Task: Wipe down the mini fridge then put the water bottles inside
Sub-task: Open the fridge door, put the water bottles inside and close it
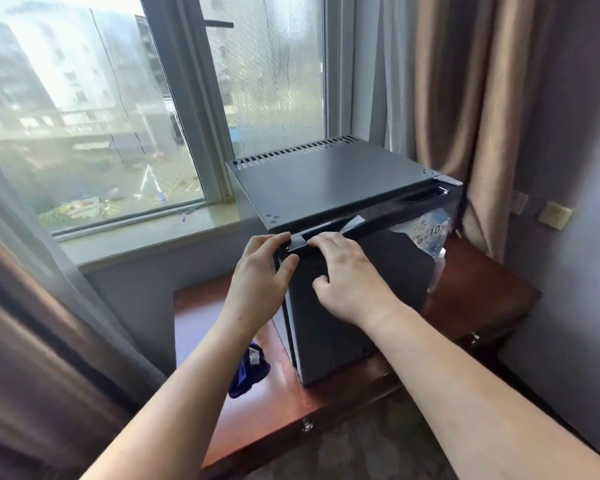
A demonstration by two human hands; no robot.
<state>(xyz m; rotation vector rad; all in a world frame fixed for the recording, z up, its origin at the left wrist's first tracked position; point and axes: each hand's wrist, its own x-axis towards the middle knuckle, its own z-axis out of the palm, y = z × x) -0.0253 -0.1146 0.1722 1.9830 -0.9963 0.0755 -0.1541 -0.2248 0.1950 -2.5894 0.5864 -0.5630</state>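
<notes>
A large window (94, 109) fills the upper left, letting in bright daylight; blurred buildings and a street show through the glass. A pale sill (146, 233) runs below it. Brown curtains (465, 98) hang at the right, and another curtain (32, 306) with a grey sheer layer hangs at the left. The wall (575, 150) at right is grey-purple and carries a beige switch plate (555, 215). A reddish wooden cabinet (274, 417) stands under the window. The floor is dark patterned carpet (361, 452).

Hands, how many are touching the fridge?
2. The left hand grips the fridge door's top corner; the right hand rests on the door's top edge beside it.
</notes>
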